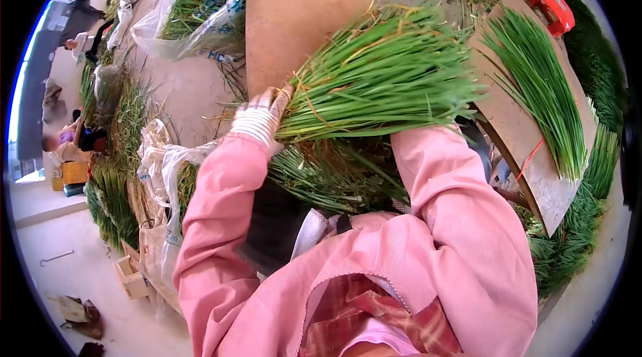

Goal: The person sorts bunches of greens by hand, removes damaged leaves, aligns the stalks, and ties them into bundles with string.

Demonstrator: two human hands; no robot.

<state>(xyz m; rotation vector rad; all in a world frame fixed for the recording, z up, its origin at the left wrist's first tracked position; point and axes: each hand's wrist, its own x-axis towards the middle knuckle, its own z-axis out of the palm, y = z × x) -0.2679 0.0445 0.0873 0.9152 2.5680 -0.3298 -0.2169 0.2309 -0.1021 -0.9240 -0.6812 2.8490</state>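
A large bunch of garlic chives (381, 76) lies sideways in front of my chest, with straw-coloured bits at its left end. Wearing a pale striped glove, my left hand (259, 116) is closed round that stem end. The right sleeve (431, 150) runs up under the leafy end, and the leaves hide my right hand, so its fingers do not show. Below the bunch, loose green leaves (334, 176) and dry trimmings lie near my lap. Behind the bunch stands a brown board (301, 16).
On a board (515, 116) at right rests another chive bunch (538, 89); a red object (552, 8) is beyond it. More chives are piled at far right. Plastic bags (200, 16) with greens stand upper left. Other people (73, 143) are at far left.
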